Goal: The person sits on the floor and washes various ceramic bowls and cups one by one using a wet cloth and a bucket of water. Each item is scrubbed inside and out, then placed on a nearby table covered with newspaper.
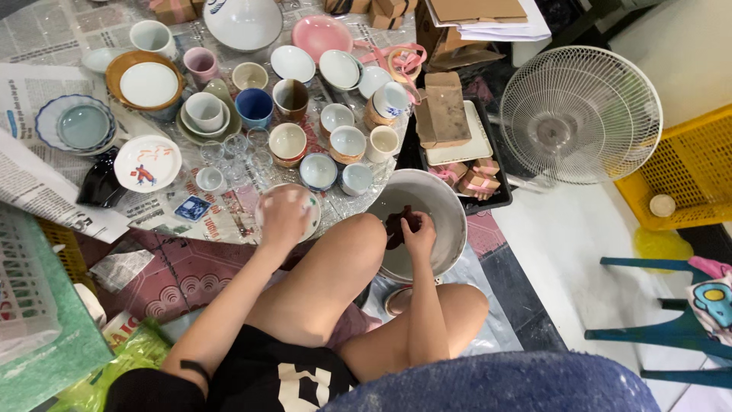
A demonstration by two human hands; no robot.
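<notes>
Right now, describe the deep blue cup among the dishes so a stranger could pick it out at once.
Start at the big white bowl at the top of the newspaper-covered floor and come straight down past the small cream cup. The blue cup stands just below it, left of a brown-glazed cup. It is the only deep blue, straight-sided cup; its neighbours are white, cream, brown or pink.

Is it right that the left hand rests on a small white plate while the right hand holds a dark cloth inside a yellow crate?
Not quite. In the head view the right hand holds the dark cloth inside a grey basin, not a yellow crate. The left hand does rest on the small white plate.
</notes>
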